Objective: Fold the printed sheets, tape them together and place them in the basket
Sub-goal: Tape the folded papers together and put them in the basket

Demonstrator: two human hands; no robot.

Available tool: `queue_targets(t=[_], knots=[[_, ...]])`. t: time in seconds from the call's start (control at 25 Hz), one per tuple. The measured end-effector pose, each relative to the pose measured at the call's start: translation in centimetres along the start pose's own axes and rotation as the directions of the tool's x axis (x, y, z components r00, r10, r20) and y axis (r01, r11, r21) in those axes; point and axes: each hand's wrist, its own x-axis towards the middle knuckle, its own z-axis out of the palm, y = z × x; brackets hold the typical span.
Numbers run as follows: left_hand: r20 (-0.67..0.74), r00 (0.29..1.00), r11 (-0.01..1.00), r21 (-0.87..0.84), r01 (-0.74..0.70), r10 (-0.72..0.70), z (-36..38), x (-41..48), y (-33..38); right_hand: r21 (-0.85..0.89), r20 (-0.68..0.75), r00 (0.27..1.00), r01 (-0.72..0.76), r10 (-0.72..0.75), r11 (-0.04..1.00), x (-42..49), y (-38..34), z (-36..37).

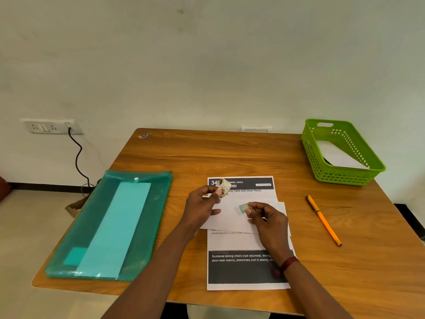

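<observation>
A printed sheet (243, 270) with dark header and footer bands lies flat at the table's front centre. A folded white sheet (230, 217) lies across its middle. My left hand (202, 208) holds a small tape roll (224, 187) above the sheet's top. My right hand (266, 219) pinches a teal tab (244, 207), apparently the tape's end, just over the folded sheet. A green basket (322, 166) stands at the back right with a white folded paper (338, 157) inside it.
A teal plastic folder (142, 203) with a light blue sheet inside lies at the left. An orange pen (324, 219) lies to the right of the sheets. A small wrapper (143, 135) sits at the back left corner. A wall socket (51, 127) with a black cable is at the left.
</observation>
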Motion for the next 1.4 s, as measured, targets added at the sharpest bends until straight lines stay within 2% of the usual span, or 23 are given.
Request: queue_targets(t=[0.12, 0.24, 0.44, 0.56, 0.76, 1.04, 1.12, 1.28, 1.4], knots=[[-0.117, 0.988, 0.951, 0.304, -0.062, 0.102, -1.6, 1.7, 0.4, -0.021, -0.01, 1.0, 0.011, -0.011, 1.0, -0.2, 0.1, 0.1], [-0.194, 0.951, 0.762, 0.645, -0.063, 0.243, -3.3, 3.6, 0.3, -0.137, 0.005, 0.997, 0.073, -0.073, 0.988, -0.6, 0.0, 0.1], [-0.236, 0.906, 0.553, 0.833, 0.002, 0.351, -4.9, 5.7, 0.5, -0.321, 0.031, 0.965, 0.257, -0.261, 0.911, -0.8, 0.2, 0.3], [-0.23, 0.898, 0.486, 0.874, 0.02, 0.375, -5.1, 6.5, 0.5, -0.42, 0.046, 0.941, 0.323, -0.335, 0.848, -0.7, 0.5, 0.3], [-0.214, 0.907, 0.484, 0.875, 0.013, 0.362, -5.4, 7.1, 0.1, -0.532, 0.058, 0.908, 0.38, -0.415, 0.756, -0.7, 0.7, 0.7], [-0.191, 0.878, 0.514, 0.855, -0.071, 0.439, -4.2, 4.9, 0.5, -0.569, 0.085, 0.891, 0.411, -0.446, 0.712, -1.0, 0.5, 1.0], [-0.101, 0.866, 0.487, 0.856, -0.176, 0.489, -3.0, 3.3, 0.4, -0.553, 0.075, 0.889, 0.413, -0.451, 0.724, -0.9, 0.4, 1.1], [0.166, 0.799, 0.33, 0.849, -0.414, 0.578, -0.3, 0.4, -0.4, -0.536, 0.091, 0.887, 0.427, -0.453, 0.728, -0.5, -0.3, 0.2], [0.254, 0.765, 0.272, 0.83, -0.486, 0.592, 1.9, -1.0, -1.0, -0.548, 0.111, 0.881, 0.44, -0.459, 0.711, 0.3, -1.1, -1.6]])
